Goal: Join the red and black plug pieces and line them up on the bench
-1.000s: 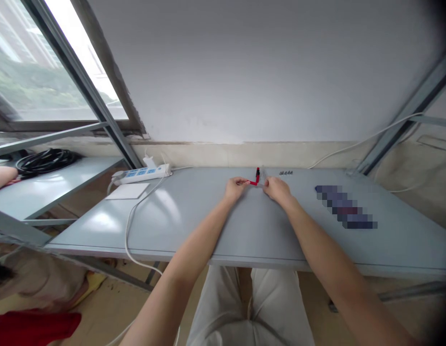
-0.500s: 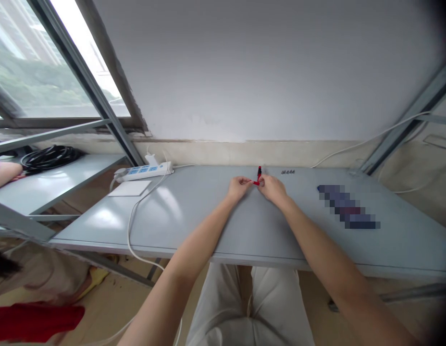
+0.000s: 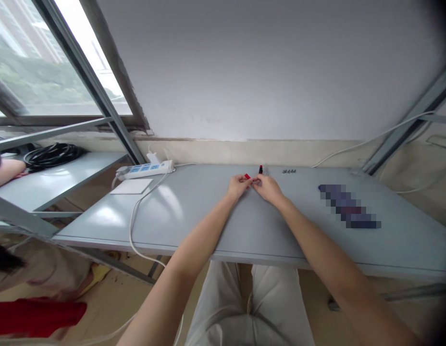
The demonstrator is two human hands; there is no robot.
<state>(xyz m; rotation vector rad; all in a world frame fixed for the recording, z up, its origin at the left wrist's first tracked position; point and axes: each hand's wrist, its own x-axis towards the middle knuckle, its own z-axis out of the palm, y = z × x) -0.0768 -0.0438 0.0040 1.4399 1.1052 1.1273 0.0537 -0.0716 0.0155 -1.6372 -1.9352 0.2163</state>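
My left hand [image 3: 239, 186] is closed in a pinch on a small red piece [image 3: 247, 176], whose end shows above the fingertips. My right hand [image 3: 267, 187] meets it from the other side, fingers pressed together; whatever lies in them is hidden. Both hands rest low over the grey table, fingertips almost touching. Just beyond the right hand stands a small black object with a red top [image 3: 261, 169], its kind too small to tell. Several small dark metal pieces [image 3: 289, 171] lie in a row to the right of it.
A white power strip [image 3: 147, 168] with a cable and a flat white box [image 3: 131, 186] sit on the left. A pixelated dark object [image 3: 347, 206] lies on the right. Metal posts frame the table [image 3: 194, 216]; a wall closes the back. Another person's arm [image 3: 8, 172] shows far left.
The red piece has moved left and turned, now sticking up over my left fingers. My right hand has shifted slightly left, closer to the left one. The view has shifted a little.
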